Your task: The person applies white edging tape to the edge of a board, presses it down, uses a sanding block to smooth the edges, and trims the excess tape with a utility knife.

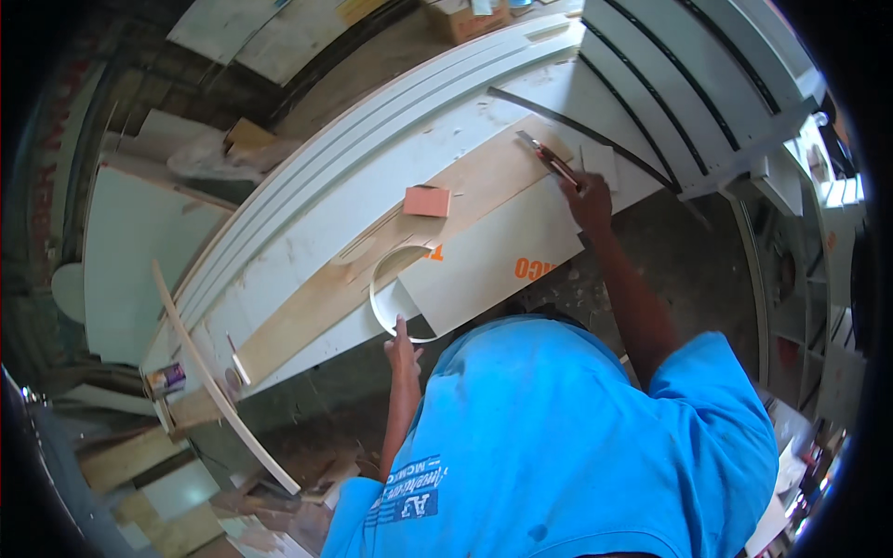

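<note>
My right hand [590, 198] is closed around a utility knife [551, 158], its blade pointing up and left over the far right end of a long brown wooden board [307, 324]. In my left hand [402, 352], low and close to my body, is the near end of a thin pale strip [374, 296], pinched between the fingers. The strip bends in an open loop, and its other end reaches the board's near edge. A small red-orange block [426, 202] lies on the board between my hands. Beside the board, nearest me, is a white sheet [502, 244] with orange print.
Under the board is a long white panel [307, 223] with grooved strips along its far side. A dark narrow strip [581, 130] crosses its right end, near white panels with black lines [642, 70]. At left, a thin wooden slat [219, 391] overhangs near a can [166, 378].
</note>
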`<state>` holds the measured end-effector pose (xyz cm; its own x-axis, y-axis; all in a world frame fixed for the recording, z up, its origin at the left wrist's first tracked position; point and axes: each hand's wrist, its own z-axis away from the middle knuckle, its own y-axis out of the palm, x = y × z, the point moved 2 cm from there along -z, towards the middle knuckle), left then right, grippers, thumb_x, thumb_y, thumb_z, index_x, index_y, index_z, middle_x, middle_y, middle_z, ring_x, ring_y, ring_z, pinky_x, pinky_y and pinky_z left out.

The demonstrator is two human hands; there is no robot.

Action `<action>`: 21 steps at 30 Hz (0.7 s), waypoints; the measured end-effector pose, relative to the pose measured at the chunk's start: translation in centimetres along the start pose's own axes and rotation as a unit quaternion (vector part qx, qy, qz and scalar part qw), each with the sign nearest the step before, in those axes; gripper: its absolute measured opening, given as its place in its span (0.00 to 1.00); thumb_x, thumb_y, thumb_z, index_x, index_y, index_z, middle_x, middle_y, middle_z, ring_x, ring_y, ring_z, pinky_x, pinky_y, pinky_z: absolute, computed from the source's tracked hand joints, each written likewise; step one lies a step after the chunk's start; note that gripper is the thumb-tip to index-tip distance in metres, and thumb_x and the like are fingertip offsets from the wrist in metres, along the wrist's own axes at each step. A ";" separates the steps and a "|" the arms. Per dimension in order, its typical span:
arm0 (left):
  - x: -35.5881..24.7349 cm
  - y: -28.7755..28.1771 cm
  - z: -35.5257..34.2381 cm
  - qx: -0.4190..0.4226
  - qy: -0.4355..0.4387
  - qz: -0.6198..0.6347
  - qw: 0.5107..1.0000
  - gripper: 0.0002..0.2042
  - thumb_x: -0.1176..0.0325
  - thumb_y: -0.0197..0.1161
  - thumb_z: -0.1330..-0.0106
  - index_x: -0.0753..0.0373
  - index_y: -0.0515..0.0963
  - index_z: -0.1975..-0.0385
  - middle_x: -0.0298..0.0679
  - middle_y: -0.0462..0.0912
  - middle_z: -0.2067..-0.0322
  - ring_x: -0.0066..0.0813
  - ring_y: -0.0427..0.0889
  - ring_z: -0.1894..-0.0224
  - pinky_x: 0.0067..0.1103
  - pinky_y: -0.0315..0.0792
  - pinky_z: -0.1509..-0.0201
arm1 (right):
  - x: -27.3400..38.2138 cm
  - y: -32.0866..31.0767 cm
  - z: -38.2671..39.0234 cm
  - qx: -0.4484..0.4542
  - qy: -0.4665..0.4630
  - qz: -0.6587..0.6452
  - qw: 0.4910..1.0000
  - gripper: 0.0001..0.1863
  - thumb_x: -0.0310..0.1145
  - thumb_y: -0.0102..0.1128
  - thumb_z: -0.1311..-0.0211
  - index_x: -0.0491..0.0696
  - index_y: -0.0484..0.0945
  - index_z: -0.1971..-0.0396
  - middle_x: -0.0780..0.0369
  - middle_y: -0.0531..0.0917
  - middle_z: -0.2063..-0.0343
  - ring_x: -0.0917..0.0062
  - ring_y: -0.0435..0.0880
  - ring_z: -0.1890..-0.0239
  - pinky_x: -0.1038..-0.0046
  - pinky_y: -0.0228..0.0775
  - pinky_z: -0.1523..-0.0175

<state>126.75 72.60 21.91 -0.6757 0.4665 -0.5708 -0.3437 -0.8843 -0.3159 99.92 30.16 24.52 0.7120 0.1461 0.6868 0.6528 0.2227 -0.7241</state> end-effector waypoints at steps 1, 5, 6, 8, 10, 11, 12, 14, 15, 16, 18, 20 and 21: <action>0.4 0.2 -0.1 -0.009 -0.003 0.007 1.000 0.40 0.41 0.68 0.41 0.76 0.67 0.47 0.53 0.75 0.53 0.46 0.80 0.54 0.46 0.76 0.47 | 0.1 1.0 1.8 0.003 -0.013 0.011 1.000 0.31 0.52 0.69 0.46 0.41 0.79 0.52 0.49 0.79 0.52 0.55 0.78 0.50 0.57 0.72 0.47; 1.6 1.6 -0.7 0.039 -0.071 0.182 0.980 0.48 0.38 0.67 0.42 0.66 0.56 0.32 0.57 0.66 0.40 0.54 0.67 0.37 0.51 0.56 0.30 | -0.5 3.4 5.5 -0.009 -0.021 0.083 0.996 0.29 0.51 0.69 0.45 0.41 0.79 0.53 0.50 0.79 0.57 0.55 0.78 0.51 0.56 0.71 0.47; 2.3 1.1 -1.1 0.065 -0.079 0.203 0.974 0.47 0.37 0.66 0.41 0.63 0.56 0.31 0.54 0.66 0.39 0.54 0.66 0.36 0.50 0.54 0.29 | -0.1 3.8 5.8 -0.002 -0.011 0.080 0.997 0.30 0.51 0.68 0.45 0.41 0.79 0.52 0.50 0.78 0.56 0.55 0.78 0.51 0.56 0.71 0.46; 2.4 1.7 -0.7 0.124 -0.120 0.208 0.963 0.42 0.36 0.62 0.40 0.54 0.59 0.31 0.47 0.66 0.37 0.53 0.67 0.37 0.49 0.57 0.29 | 0.1 3.9 5.7 0.017 0.020 0.084 0.996 0.31 0.52 0.68 0.45 0.42 0.78 0.51 0.50 0.77 0.54 0.55 0.77 0.49 0.56 0.71 0.44; 1.9 3.4 1.2 0.173 -0.120 0.185 0.960 0.39 0.39 0.61 0.37 0.56 0.60 0.33 0.47 0.67 0.38 0.52 0.68 0.37 0.49 0.61 0.31 | -0.3 3.7 5.4 0.046 0.051 0.078 0.995 0.32 0.54 0.66 0.45 0.42 0.77 0.50 0.49 0.76 0.51 0.55 0.76 0.47 0.56 0.71 0.43; 1.8 3.9 1.6 0.208 -0.118 0.178 0.955 0.36 0.41 0.60 0.35 0.58 0.62 0.34 0.47 0.67 0.38 0.52 0.68 0.38 0.48 0.65 0.34 | -0.3 3.5 4.9 0.054 0.064 0.066 0.994 0.33 0.55 0.66 0.44 0.42 0.77 0.49 0.49 0.76 0.50 0.55 0.75 0.46 0.56 0.71 0.42; 2.6 2.6 -0.1 0.278 -0.007 0.087 0.957 0.32 0.45 0.58 0.32 0.59 0.63 0.35 0.48 0.67 0.39 0.51 0.69 0.39 0.48 0.67 0.36 | 0.0 3.8 4.9 0.063 0.062 0.078 0.993 0.34 0.56 0.65 0.44 0.44 0.76 0.48 0.49 0.75 0.49 0.54 0.74 0.45 0.55 0.70 0.41; 1.5 3.5 0.3 0.304 0.016 0.009 0.952 0.30 0.46 0.56 0.30 0.62 0.66 0.37 0.47 0.71 0.42 0.47 0.72 0.41 0.43 0.69 0.37 | -1.3 4.4 4.7 0.071 0.093 0.095 0.989 0.36 0.60 0.64 0.45 0.46 0.76 0.47 0.50 0.74 0.47 0.54 0.73 0.43 0.54 0.69 0.40; 0.8 3.4 0.5 0.312 0.018 -0.020 0.950 0.29 0.46 0.54 0.28 0.63 0.67 0.38 0.47 0.74 0.44 0.45 0.74 0.42 0.41 0.70 0.38 | -1.3 4.6 4.9 0.076 0.119 0.092 0.986 0.37 0.62 0.63 0.46 0.48 0.75 0.46 0.50 0.74 0.46 0.53 0.73 0.43 0.53 0.68 0.39; 0.1 3.0 0.7 0.316 0.024 -0.044 0.947 0.28 0.47 0.53 0.27 0.64 0.68 0.38 0.47 0.76 0.45 0.43 0.75 0.44 0.39 0.71 0.39 | -1.4 4.8 5.2 0.089 0.147 0.075 0.982 0.38 0.64 0.63 0.48 0.51 0.75 0.44 0.50 0.72 0.43 0.54 0.72 0.40 0.51 0.67 0.37; -0.9 0.9 0.6 0.327 0.026 -0.064 0.942 0.28 0.47 0.51 0.26 0.66 0.69 0.39 0.47 0.77 0.46 0.42 0.77 0.45 0.37 0.72 0.39 | -0.5 4.3 6.2 0.088 0.200 0.032 0.975 0.39 0.65 0.63 0.48 0.50 0.77 0.45 0.49 0.72 0.42 0.52 0.70 0.37 0.51 0.66 0.36; -2.0 -0.5 -0.2 0.345 0.015 -0.053 0.937 0.28 0.46 0.50 0.26 0.67 0.69 0.40 0.47 0.77 0.46 0.42 0.76 0.44 0.38 0.72 0.39 | -0.3 3.9 8.0 0.069 0.237 0.023 0.969 0.39 0.67 0.63 0.48 0.46 0.79 0.50 0.49 0.75 0.45 0.53 0.73 0.40 0.53 0.68 0.38; -2.5 -1.1 -0.8 0.356 0.013 -0.050 0.933 0.29 0.46 0.50 0.26 0.67 0.69 0.40 0.47 0.77 0.46 0.43 0.76 0.44 0.38 0.72 0.39 | -0.2 3.7 8.8 0.052 0.244 0.032 0.968 0.39 0.68 0.63 0.48 0.43 0.81 0.55 0.49 0.78 0.47 0.55 0.77 0.43 0.56 0.71 0.40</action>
<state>129.39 72.39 23.07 -0.6049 0.5388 -0.5864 -0.7561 -0.6196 0.2106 99.91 39.45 22.32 0.8040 -0.3044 0.5109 0.5919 0.3271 -0.7366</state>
